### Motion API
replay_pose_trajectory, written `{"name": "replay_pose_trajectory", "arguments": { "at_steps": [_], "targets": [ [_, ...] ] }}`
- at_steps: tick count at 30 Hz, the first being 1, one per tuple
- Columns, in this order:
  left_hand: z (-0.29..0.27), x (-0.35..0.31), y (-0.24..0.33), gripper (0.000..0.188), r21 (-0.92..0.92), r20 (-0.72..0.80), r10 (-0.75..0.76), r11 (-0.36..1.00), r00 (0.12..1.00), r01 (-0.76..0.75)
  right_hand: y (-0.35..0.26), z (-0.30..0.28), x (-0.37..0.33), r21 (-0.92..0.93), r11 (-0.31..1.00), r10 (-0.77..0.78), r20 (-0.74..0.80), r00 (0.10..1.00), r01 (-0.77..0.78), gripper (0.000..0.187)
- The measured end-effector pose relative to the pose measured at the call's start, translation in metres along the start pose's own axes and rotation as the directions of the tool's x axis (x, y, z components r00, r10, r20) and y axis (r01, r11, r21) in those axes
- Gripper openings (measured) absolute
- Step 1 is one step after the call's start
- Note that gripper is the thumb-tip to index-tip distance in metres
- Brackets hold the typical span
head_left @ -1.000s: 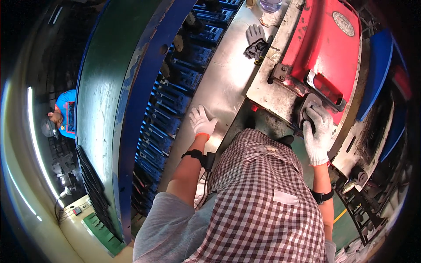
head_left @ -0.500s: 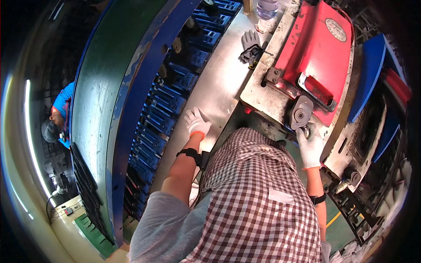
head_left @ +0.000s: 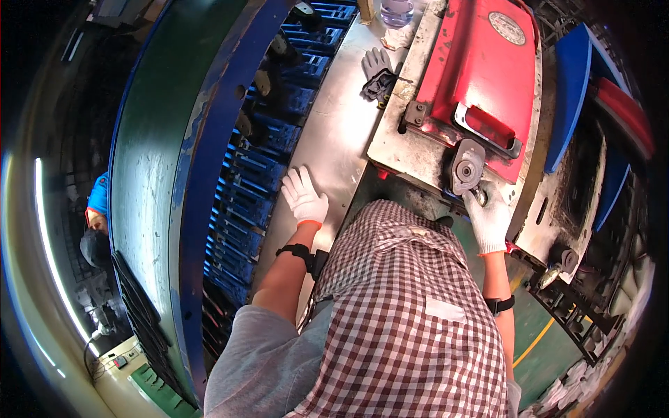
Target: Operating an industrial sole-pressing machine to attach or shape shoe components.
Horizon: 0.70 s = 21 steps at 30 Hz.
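Fingers of the left hand point(head_left: 304, 197) lie spread and flat on the steel table point(head_left: 334, 132), grasping nothing; this table is the landmark for what follows. Left of the table runs a blue rack point(head_left: 265, 146) beneath a green curved guard point(head_left: 153, 139). On the table's far end lie spare gloves point(head_left: 376, 73). Right of the table, the right hand point(head_left: 490, 219) rests against the grey plate point(head_left: 418, 150), its fingers curled about a small metal part point(head_left: 481, 197) just below the round latch point(head_left: 465, 167); whether they grip it fully cannot be told. Beyond the latch sits the red cover point(head_left: 488, 70). Risk: the gloved fingertips lie close to the latch, and could be pinched if it swings or the cover shifts.
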State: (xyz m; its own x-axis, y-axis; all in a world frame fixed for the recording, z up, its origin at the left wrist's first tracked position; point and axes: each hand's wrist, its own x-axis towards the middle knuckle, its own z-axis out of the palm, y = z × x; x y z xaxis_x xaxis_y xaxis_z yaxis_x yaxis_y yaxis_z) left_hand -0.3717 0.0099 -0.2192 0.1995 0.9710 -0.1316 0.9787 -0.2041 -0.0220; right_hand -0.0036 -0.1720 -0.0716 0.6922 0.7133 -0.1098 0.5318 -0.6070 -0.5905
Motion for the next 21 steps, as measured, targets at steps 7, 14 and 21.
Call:
{"name": "replay_pose_trajectory", "arguments": {
  "at_steps": [7, 14, 21],
  "targets": [
    [-0.018, 0.005, 0.006, 0.100, -0.032, -0.098, 0.101, 0.994, 0.990, -0.104, -0.003, 0.000, 0.000, -0.001, 0.997, 0.073, 0.044, 0.996, -0.073, 0.041],
    [-0.017, 0.011, 0.008, 0.091, -0.012, -0.134, 0.186, 0.982, 0.973, -0.190, -0.001, 0.001, 0.000, 0.009, 0.998, 0.066, 0.035, 0.997, -0.066, 0.041],
    [-0.005, 0.016, -0.003, 0.081, -0.518, -0.099, 0.277, 0.806, 0.956, -0.288, -0.004, -0.001, 0.000, 0.003, 0.994, 0.111, 0.047, 0.993, -0.111, 0.044]
  ]
}}
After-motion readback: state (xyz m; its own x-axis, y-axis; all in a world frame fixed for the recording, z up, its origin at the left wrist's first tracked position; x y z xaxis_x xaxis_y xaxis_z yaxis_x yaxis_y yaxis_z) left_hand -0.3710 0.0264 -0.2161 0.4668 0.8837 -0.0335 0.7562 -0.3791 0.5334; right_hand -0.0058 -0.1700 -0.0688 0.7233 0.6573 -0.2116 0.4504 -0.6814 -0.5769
